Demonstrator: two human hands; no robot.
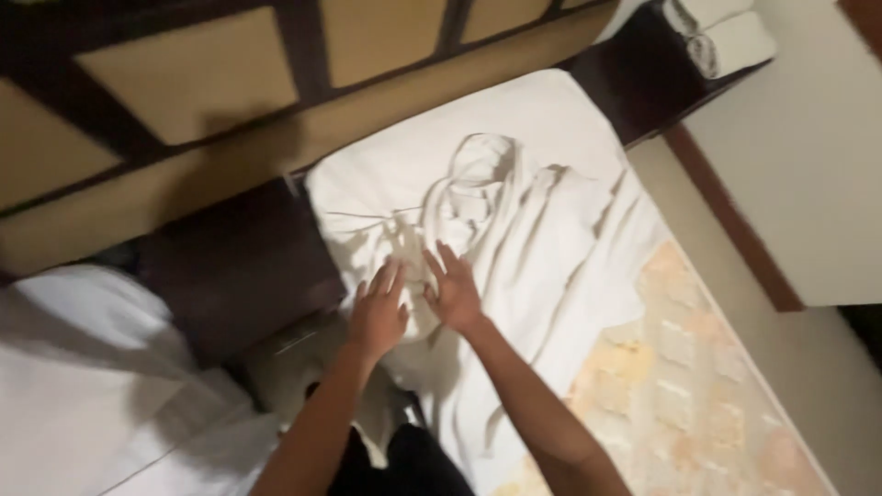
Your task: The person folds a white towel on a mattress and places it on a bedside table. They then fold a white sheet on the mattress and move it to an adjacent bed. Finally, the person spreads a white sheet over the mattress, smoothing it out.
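Hands flat on rumpled white sheet [514, 230] near bed [551, 101] head edge: our left hand [378, 312], right hand [452, 292] both spread, gripping nothing. We judge smoothing underway; next needs outward sweep toward bed edges.

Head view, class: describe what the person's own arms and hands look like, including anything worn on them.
Both arms are bare from the frame's lower edge to the wrist, with no sleeves showing. The left hand and the right hand wear no gloves, and no watch, bracelet or ring can be made out. The picture is too soft to show nails or finer marks.
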